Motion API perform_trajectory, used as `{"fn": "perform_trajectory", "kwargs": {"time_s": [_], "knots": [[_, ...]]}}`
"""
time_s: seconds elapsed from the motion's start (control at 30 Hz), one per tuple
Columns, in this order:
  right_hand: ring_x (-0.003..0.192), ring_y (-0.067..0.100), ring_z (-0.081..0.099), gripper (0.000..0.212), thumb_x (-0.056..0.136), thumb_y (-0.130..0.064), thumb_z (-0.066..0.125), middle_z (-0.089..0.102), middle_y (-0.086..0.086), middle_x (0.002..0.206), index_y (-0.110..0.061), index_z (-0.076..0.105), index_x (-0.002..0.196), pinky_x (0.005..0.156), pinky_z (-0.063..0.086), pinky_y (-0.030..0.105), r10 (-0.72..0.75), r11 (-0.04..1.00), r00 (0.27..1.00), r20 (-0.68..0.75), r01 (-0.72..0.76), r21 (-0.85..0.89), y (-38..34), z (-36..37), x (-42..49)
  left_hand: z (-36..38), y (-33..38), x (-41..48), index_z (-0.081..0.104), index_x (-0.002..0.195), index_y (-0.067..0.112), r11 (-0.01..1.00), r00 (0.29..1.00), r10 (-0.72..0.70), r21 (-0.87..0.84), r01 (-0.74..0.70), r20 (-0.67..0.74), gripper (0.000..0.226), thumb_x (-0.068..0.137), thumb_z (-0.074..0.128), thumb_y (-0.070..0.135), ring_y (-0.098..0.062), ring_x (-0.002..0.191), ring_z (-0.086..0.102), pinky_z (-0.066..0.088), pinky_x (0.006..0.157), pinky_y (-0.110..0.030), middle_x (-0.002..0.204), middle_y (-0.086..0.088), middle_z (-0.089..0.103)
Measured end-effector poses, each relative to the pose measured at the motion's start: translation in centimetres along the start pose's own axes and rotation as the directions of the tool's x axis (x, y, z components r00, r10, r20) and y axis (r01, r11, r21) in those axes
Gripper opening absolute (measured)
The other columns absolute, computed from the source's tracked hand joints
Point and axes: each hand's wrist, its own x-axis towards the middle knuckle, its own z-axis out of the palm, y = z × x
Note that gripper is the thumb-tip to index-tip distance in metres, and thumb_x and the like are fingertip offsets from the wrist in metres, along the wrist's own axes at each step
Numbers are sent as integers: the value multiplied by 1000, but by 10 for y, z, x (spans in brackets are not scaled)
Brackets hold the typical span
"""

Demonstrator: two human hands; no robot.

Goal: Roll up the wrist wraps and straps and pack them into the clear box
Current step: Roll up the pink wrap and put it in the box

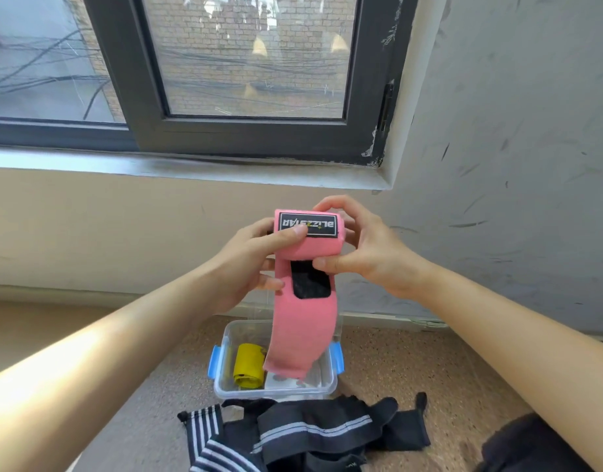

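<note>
A pink wrist wrap [302, 330] with a black label and a black velcro patch is held up in front of me, partly rolled at its top end. My left hand [250, 264] grips the roll from the left, thumb on the label. My right hand [361, 248] pinches the roll from the right. The loose tail of the wrap hangs down over the clear box [276, 390], which stands open on the floor with blue clips on its sides. A rolled yellow strap [248, 366] lies inside the box.
A heap of black wraps with grey and white stripes [310, 434] lies on the speckled floor in front of the box. A wall with a dark-framed window [252, 131] rises right behind the box. Dark fabric shows at the bottom right.
</note>
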Motion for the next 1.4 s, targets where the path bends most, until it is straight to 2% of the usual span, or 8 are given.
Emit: {"fn": "perform_trajectory", "kwargs": {"time_s": [0.3, 0.5, 0.63, 0.83, 1.03, 1.2, 1.3, 1.4], "knots": [[110, 44, 70, 56, 93, -51, 62, 62, 18, 135, -26, 50, 141, 72, 64, 53, 283, 904, 934, 217, -336, 266, 5, -2, 6, -9, -10, 5, 57, 136, 17, 992, 991, 123, -25, -125, -59, 61, 80, 79, 26, -28, 100, 73, 59, 71, -37, 120, -16, 73], [112, 46, 68, 55, 92, -42, 68, 62, 21, 135, -21, 51, 141, 73, 64, 46, 282, 875, 934, 219, -344, 341, 21, -4, 15, -8, -16, 11, 52, 139, 20, 978, 980, 185, 111, -176, -75, 69, 77, 80, 22, -11, 91, 73, 57, 62, -28, 107, -2, 75], [119, 48, 63, 55, 92, -25, 71, 62, 22, 136, -18, 50, 143, 76, 64, 42, 263, 857, 940, 217, -331, 395, 33, -6, 20, -10, -20, 15, 49, 141, 29, 982, 993, 105, 166, -93, -61, 78, 75, 88, 25, -5, 88, 71, 51, 54, -22, 113, 1, 72], [105, 36, 71, 61, 87, -1, 73, 61, 24, 120, -21, 48, 139, 75, 64, 45, 204, 914, 977, 60, -212, 345, 37, 3, 22, -14, -26, 22, 62, 131, 35, 988, 987, -156, 20, 155, 38, 68, 72, 70, 67, -18, 89, 71, 54, 62, -29, 115, -2, 74], [114, 35, 67, 80, 84, 5, 76, 53, 14, 139, -31, 43, 147, 76, 63, 43, 119, 980, 993, 22, -121, 159, 38, 10, 21, -14, -28, 27, 61, 133, 31, 989, 992, -122, -78, 123, 7, 55, 82, 72, 49, -17, 99, 73, 57, 70, -27, 118, 1, 74], [116, 36, 69, 68, 88, -22, 75, 59, 10, 140, -30, 45, 148, 86, 58, 62, 258, 917, 934, 246, -317, 243, 36, 2, 22, -15, -33, 24, 57, 131, 23, 994, 999, -14, -112, 9, -43, 60, 76, 82, 26, -24, 108, 73, 58, 76, -32, 122, -5, 72], [115, 39, 68, 58, 89, -51, 63, 63, 14, 137, -29, 53, 142, 84, 62, 54, 319, 870, 897, 304, -405, 280, 33, 5, 21, -13, -34, 22, 57, 131, 22, 994, 996, 56, -95, -62, -65, 65, 72, 85, 18, -21, 103, 74, 59, 73, -32, 113, -4, 73], [111, 36, 71, 51, 89, -45, 65, 65, 16, 134, -26, 60, 136, 81, 63, 47, 341, 859, 910, 238, -404, 313, 32, 9, 23, -12, -32, 20, 58, 131, 30, 997, 993, 83, -1, -83, -89, 70, 69, 88, 21, -17, 99, 73, 59, 68, -31, 113, -4, 71]]}}
